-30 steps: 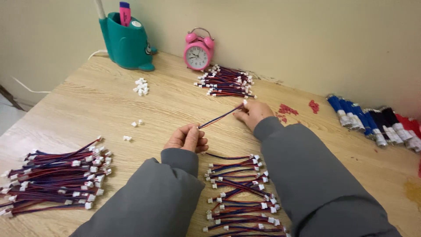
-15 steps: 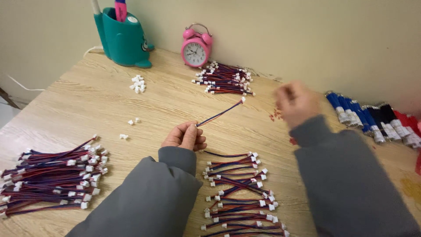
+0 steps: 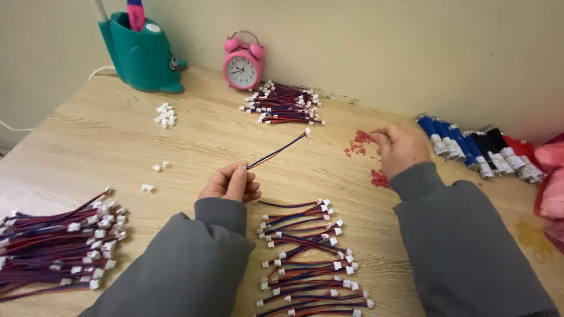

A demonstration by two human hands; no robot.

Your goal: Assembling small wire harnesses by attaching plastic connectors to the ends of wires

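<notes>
My left hand (image 3: 231, 183) pinches one end of a red-and-blue wire lead (image 3: 276, 151) near the middle of the tabletop (image 3: 88, 141), its white connector pointing toward the back edge. My right hand (image 3: 401, 147), fingers curled, holds nothing I can see, resting on small red pieces (image 3: 359, 144) beside blue, black and red bundles (image 3: 476, 147) along the right back edge.

No packages, labels, signs or screens stand on the wooden table (image 3: 117, 135). The nearest thing to a readout is the round white dial of the pink twin-bell alarm clock (image 3: 243, 64) at the back edge against the wall (a mechanical face, not a display). The teal holder (image 3: 141, 56) to the clock's left carries only a small moulded eye mark on its side, too small to tell whether it is a sticker.
</notes>
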